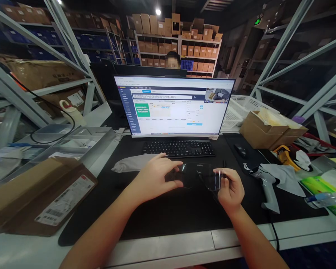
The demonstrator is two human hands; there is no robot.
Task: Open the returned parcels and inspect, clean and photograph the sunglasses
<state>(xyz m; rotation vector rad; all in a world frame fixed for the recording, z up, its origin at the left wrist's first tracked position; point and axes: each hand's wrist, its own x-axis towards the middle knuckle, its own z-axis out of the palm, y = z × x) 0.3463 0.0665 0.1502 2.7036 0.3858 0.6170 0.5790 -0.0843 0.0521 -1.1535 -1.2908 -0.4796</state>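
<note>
Both my hands hold a pair of dark sunglasses (194, 175) just above the black desk mat (162, 213), in front of the keyboard (179, 148). My left hand (156, 175) grips the left side of the frame. My right hand (229, 186) pinches the right end, where a clear, shiny part shows between the fingers. A grey cloth pouch (131, 163) lies on the mat just behind my left hand.
A monitor (173, 106) stands behind the keyboard, a mouse (240, 150) to its right. A barcode scanner (266, 186) and grey cloth lie right of my hand. Cardboard boxes sit at left (30, 194) and right (266, 129). A person sits behind the monitor.
</note>
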